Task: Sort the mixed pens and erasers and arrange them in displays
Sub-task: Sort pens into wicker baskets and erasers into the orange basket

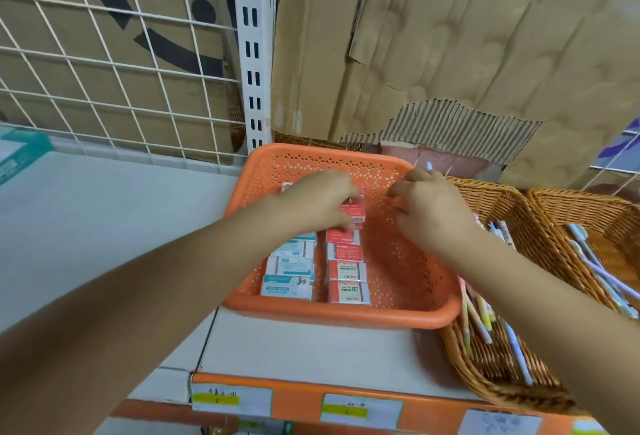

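Even, soft light falls from above, bright and flat, with only faint shadows. The wide lens bends the wire grid (pixel 104 63) at far left into curves. The left hand (pixel 322 199) and the right hand (pixel 429 209) look slightly smeared, and the near labels (pixel 232 398) are soft and hard to read.

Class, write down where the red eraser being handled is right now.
Head view, centre: the left hand pinches the red eraser inside the orange basket, at the far end of the red eraser column, just left of the right hand.
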